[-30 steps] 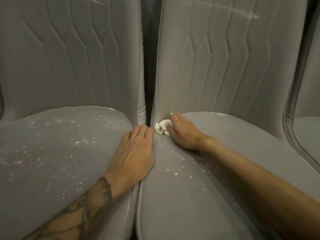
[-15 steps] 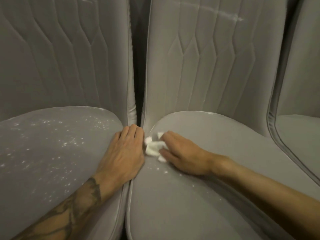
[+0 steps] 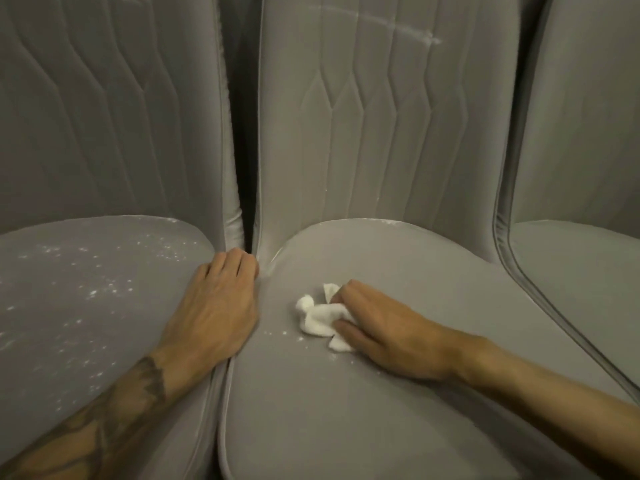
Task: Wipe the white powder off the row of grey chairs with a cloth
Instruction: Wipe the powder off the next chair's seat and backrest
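Observation:
Three grey padded chairs stand side by side. The middle chair's seat (image 3: 381, 410) lies under my right hand (image 3: 384, 334), which presses a crumpled white cloth (image 3: 317, 318) flat against it with straight fingers. A few white powder specks (image 3: 277, 332) sit just left of the cloth. The left chair's seat (image 3: 52, 341) carries many scattered powder flecks (image 3: 100, 289). My left hand (image 3: 214, 310) rests palm down on that seat's right edge, fingertips at the gap between the chairs.
A dark gap (image 3: 244, 133) runs between the left and middle backrests. A faint powder streak (image 3: 408, 29) marks the middle backrest. The third chair (image 3: 581, 271) sits at the right edge.
My right hand has slid the cloth from the seat's back left corner forward and to the right across the middle seat. My left hand has stayed on the left seat's edge.

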